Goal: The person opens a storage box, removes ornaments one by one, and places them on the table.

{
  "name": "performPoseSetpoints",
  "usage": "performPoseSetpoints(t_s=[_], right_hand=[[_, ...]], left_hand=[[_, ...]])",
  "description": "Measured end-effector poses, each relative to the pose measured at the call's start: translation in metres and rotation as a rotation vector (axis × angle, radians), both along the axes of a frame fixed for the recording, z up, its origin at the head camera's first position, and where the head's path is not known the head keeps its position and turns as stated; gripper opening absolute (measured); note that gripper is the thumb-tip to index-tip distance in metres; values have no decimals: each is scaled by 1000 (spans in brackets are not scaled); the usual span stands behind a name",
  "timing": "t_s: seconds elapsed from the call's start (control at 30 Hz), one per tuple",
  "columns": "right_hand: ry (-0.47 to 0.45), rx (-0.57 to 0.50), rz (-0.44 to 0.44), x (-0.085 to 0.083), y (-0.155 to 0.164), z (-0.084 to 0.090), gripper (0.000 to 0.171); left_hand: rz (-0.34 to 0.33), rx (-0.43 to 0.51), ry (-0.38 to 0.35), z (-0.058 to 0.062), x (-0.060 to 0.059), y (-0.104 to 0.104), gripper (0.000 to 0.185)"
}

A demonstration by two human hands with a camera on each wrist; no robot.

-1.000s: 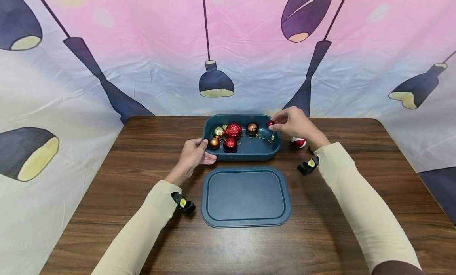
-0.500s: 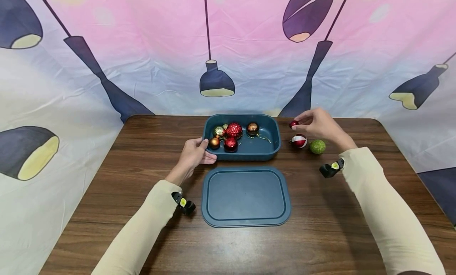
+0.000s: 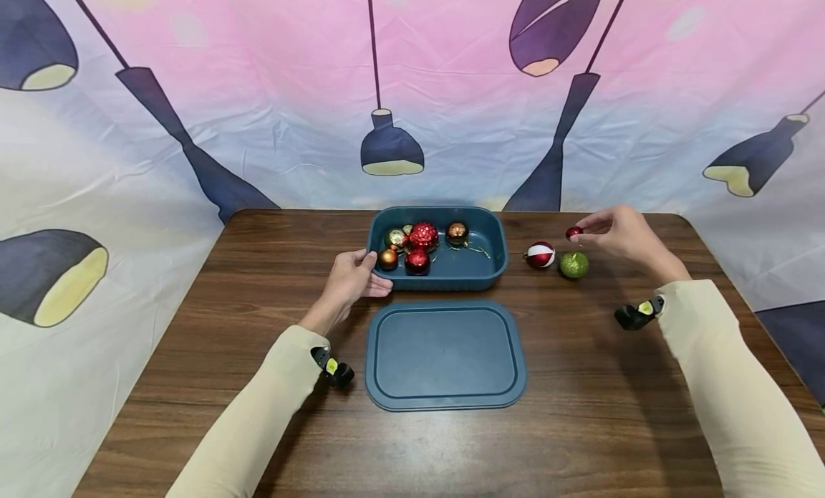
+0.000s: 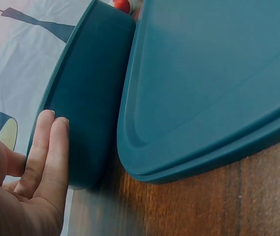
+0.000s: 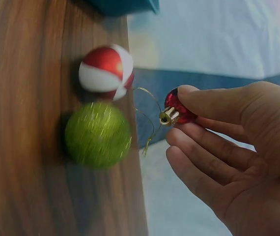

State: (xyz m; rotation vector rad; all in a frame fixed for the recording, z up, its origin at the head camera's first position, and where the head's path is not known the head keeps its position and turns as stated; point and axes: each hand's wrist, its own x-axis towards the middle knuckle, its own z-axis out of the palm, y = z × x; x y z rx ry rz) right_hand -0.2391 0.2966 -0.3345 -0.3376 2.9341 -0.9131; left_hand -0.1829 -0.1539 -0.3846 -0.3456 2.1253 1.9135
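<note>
My right hand (image 3: 621, 233) pinches a small shiny red Christmas bauble (image 5: 178, 105) between thumb and fingers, above the table's back right; its gold cap and string show in the right wrist view. Beneath and left of that hand, a glittery green bauble (image 3: 573, 265) and a red-and-white bauble (image 3: 540, 255) lie on the table. My left hand (image 3: 348, 279) holds the front left corner of a dark blue plastic box (image 3: 445, 284), thumb at the rim and fingers along the front wall. Inside are several baubles, among them a red sequined one (image 3: 423, 236) and a copper one (image 3: 457, 233).
A matching flat lid (image 3: 446, 356) lies on the wooden table (image 3: 258, 283) in front of the box. A printed cloth (image 3: 309, 154) hangs directly behind the table's back edge.
My right hand has carried the small red bauble from above the box's right end out to the right, past the two loose baubles. My left hand and the box have stayed put.
</note>
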Motion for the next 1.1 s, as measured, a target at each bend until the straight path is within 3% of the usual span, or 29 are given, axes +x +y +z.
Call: performPoseSetpoints(t_s=[0.33,0.47,0.8,1.1], right_hand=[[-33,37,-79,6,33,-20,41],[-87,24,-102,9,42,-30,47],[-138,10,-110,15,49,-49,42],[-145,-16,-113,17,46,-53,39]], left_hand=[[2,-2,0,1,-1,0,55],[2,1,2,1,-1,0,56],[-7,-13,20,-1,0,0,54],[-9,-13,20,-1,1,0,54]])
